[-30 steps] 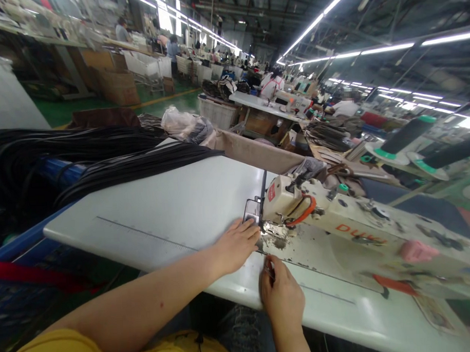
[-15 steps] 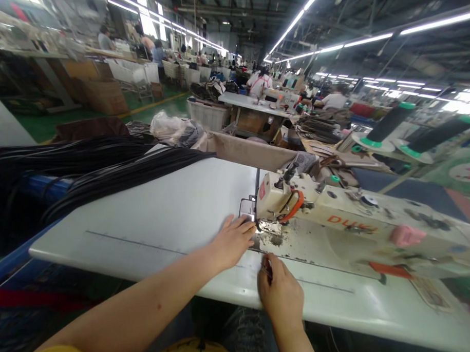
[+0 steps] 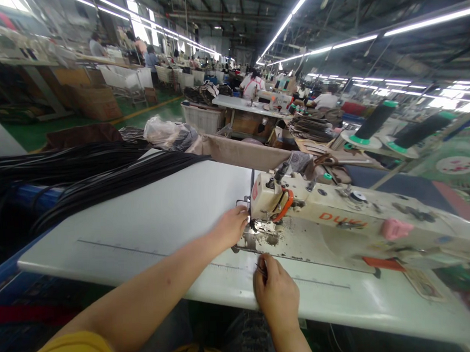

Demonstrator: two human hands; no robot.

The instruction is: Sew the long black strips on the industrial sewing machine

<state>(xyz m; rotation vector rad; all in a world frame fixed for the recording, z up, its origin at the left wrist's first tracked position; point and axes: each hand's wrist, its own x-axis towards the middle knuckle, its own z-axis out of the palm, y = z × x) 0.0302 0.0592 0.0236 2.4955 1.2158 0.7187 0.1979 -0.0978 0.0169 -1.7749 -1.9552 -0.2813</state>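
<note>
A white sewing machine (image 3: pixel 309 204) with orange lettering stands on the pale work table (image 3: pixel 182 198). My left hand (image 3: pixel 231 228) is at the needle end of the machine, just left of the metal presser foot (image 3: pixel 264 226). Its fingers are bent and drawn together; what they hold, if anything, is hidden. Near the table's front edge, below the machine bed, rests my right hand (image 3: pixel 278 287). Its fingers are curled closed around a small, thin, dark metallic thing (image 3: pixel 260 268), mostly covered by the hand. A ruler line (image 3: pixel 122 249) runs along the table front.
Long black strips (image 3: pixel 123 185) lie heaped over the table's left side. Behind the table is a beige fabric-lined bin (image 3: pixel 245 150). Dark thread cones (image 3: pixel 375 122) stand at the right. A pink block (image 3: pixel 396 229) sits on the machine arm. Other people work farther back.
My left hand has gone from lying flat with fingers extended to bent fingers, slightly farther back by the needle. My right hand stays closed in place. The view has shifted a little to the right.
</note>
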